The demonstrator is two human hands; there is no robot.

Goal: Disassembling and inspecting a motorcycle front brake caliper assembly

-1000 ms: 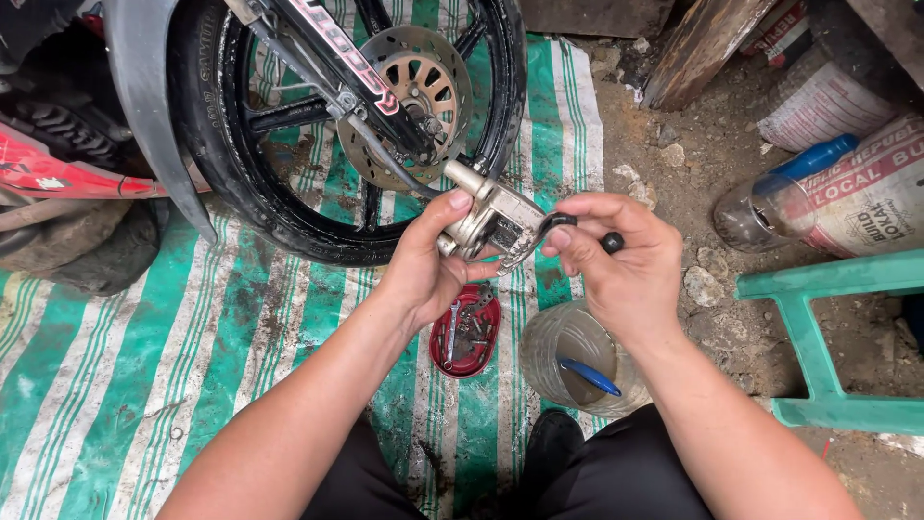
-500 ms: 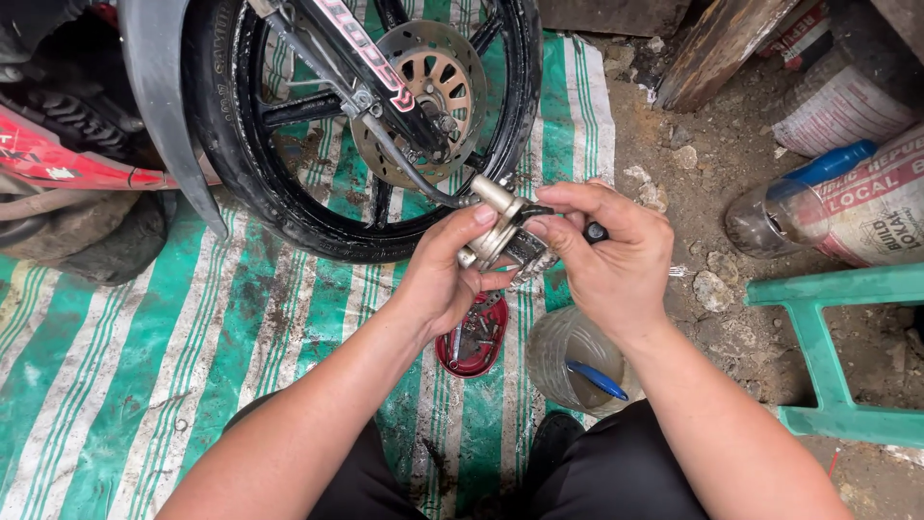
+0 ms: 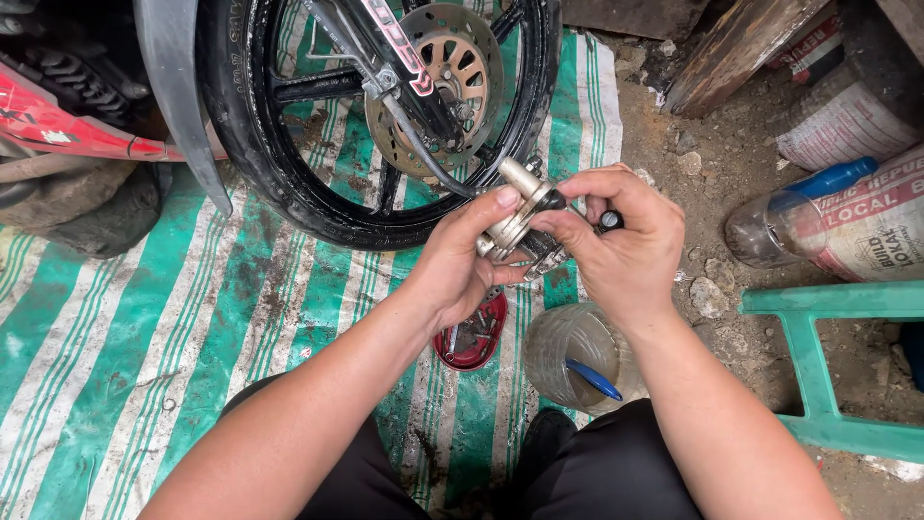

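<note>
1. Head view: both hands meet just below the motorcycle wheel (image 3: 385,125), over the green-and-white striped tarp (image 3: 144,356) that covers the ground.
2. The left hand (image 3: 460,270) is closed around a metal brake caliper (image 3: 515,221), thumb pressed on its upper end, fingers wrapped beneath.
3. The right hand (image 3: 621,246) is closed too, fingertips pinching the caliper's top edge while a dark tool handle (image 3: 609,221) pokes out between its fingers.
4. A thin hose (image 3: 423,154) runs from the caliper up toward the fork, passing in front of the drilled brake disc (image 3: 443,77).
5. Right under the hands, on the tarp, sits a small red dish (image 3: 472,337) with bolts in it.
6. Just beside the dish, nearer the tarp's right edge, stands a clear plastic container (image 3: 568,351) with a blue-handled tool (image 3: 594,379) resting inside.
7. Off the tarp, on bare dirt to the right, a green plastic stool (image 3: 818,366) lies near printed sacks (image 3: 866,221) and a clear bottle with a blue cap (image 3: 789,212).
8. At the tarp's upper left, the red bodywork (image 3: 58,125) and grey mudguard (image 3: 178,96) frame the tyre.
</note>
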